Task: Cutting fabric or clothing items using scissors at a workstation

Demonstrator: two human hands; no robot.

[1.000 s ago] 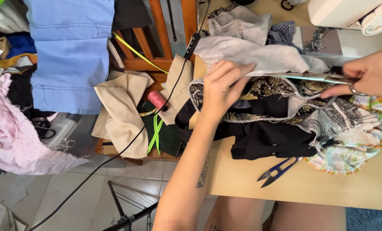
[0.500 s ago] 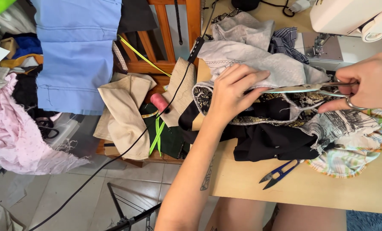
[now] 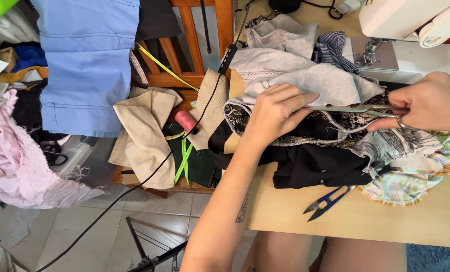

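My left hand (image 3: 275, 113) presses down on a patterned black-and-cream fabric (image 3: 330, 126) lying in a heap of cloth on the wooden table (image 3: 376, 221). My right hand (image 3: 429, 103) grips long metal scissors (image 3: 356, 109), whose blades lie flat along the fabric edge and point toward my left fingers. A grey cloth (image 3: 315, 80) lies just behind the blades. Black cloth (image 3: 315, 168) sits under the patterned piece.
Small blue thread snips (image 3: 327, 202) lie on the table near its front edge. A white sewing machine (image 3: 411, 25) stands at the back right. Left of the table are a wooden chair (image 3: 194, 55) with beige cloth (image 3: 144, 136), a pink thread spool (image 3: 186, 121), a blue garment (image 3: 86, 60) and pink fabric (image 3: 18, 161).
The view has shifted slightly. My right hand and the scissors have moved a little left along the fabric edge toward my left hand, which stays pressed on the cloth.
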